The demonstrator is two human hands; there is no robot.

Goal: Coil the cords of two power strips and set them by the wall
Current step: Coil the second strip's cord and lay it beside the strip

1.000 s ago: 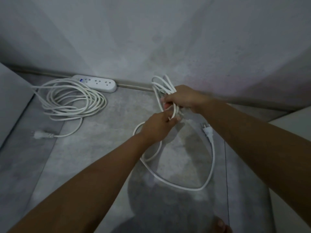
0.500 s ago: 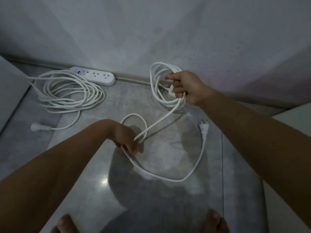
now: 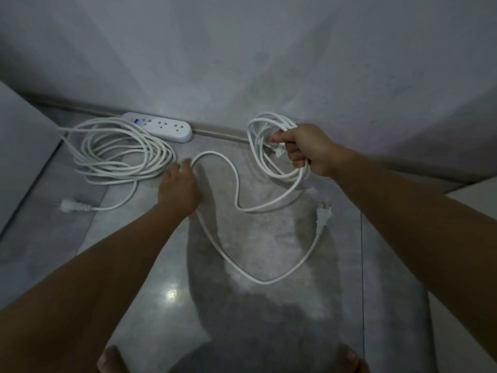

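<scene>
My right hand grips a bundle of white cord loops held up near the wall; a strip body is not visible in it. From the bundle the loose cord runs down across the floor in a wide loop to its plug. My left hand holds this loose cord at a bend, low over the floor. A white power strip lies against the wall at the left, with its coiled cord on the floor beside it and its plug trailing to the left.
A grey wall and skirting run across the back. A pale panel stands at the left and a lighter floor edge at the right. My bare toes show at the bottom, on the grey tiled floor.
My left hand left the bundle, dropped to the loose cord, then slid left and away along it, drawing out a bend. My right hand kept the bundle raised near the wall.
</scene>
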